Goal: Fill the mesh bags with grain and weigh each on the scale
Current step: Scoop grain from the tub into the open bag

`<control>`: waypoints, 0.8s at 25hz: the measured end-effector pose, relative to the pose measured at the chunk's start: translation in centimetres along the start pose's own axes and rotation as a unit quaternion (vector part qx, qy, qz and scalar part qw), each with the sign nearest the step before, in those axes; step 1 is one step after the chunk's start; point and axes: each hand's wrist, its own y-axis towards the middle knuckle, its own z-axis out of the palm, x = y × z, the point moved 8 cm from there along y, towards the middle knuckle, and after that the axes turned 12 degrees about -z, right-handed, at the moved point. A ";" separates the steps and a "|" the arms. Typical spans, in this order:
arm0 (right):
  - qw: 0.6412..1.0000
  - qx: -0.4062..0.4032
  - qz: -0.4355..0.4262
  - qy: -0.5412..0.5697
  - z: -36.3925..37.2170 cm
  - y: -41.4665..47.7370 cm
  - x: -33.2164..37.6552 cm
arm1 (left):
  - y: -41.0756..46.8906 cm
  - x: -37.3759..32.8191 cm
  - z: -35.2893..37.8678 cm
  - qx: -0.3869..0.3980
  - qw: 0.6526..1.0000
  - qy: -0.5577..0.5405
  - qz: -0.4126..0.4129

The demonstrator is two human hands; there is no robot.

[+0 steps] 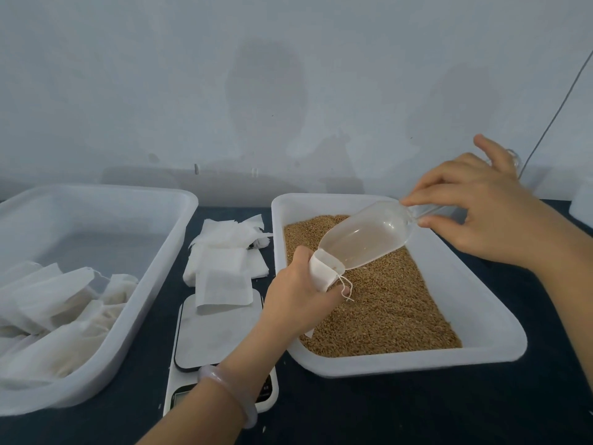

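Observation:
My left hand (pixel 296 293) grips a small white mesh bag (pixel 322 271) over the grain tray, its mouth up and its drawstring dangling. My right hand (pixel 481 207) pinches the handle of a clear plastic scoop (pixel 365 237), tilted down with its lip at the bag's mouth. Brown grain (pixel 385 303) fills the white tray (pixel 481 319). The white scale (pixel 218 338) sits between the two trays, partly under my left forearm, with an empty bag (pixel 223 285) lying over its far edge.
A pile of empty white bags (pixel 224 248) lies behind the scale. At the left, a large white bin (pixel 154 258) holds several filled bags (pixel 57 316). The wall stands close behind. A thin cable (pixel 558 114) runs down at the far right.

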 end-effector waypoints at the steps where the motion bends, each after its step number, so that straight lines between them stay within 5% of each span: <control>1: 1.000 0.000 0.007 0.010 0.0 -0.1 -0.1 | 0.0 0.0 0.0 0.002 1.000 -0.002 -0.002; 12: 0.980 0.038 0.159 0.111 6.1 -2.3 -3.8 | 0.0 0.4 -0.1 0.003 0.999 -0.041 -0.020; 16: 0.970 0.150 0.156 0.108 12.6 -3.7 -2.2 | -0.1 0.4 -0.2 0.003 0.998 -0.051 -0.022; 20: 0.975 0.163 0.112 0.099 15.2 -4.0 -0.2 | -0.2 0.3 -0.3 0.004 0.998 -0.055 -0.019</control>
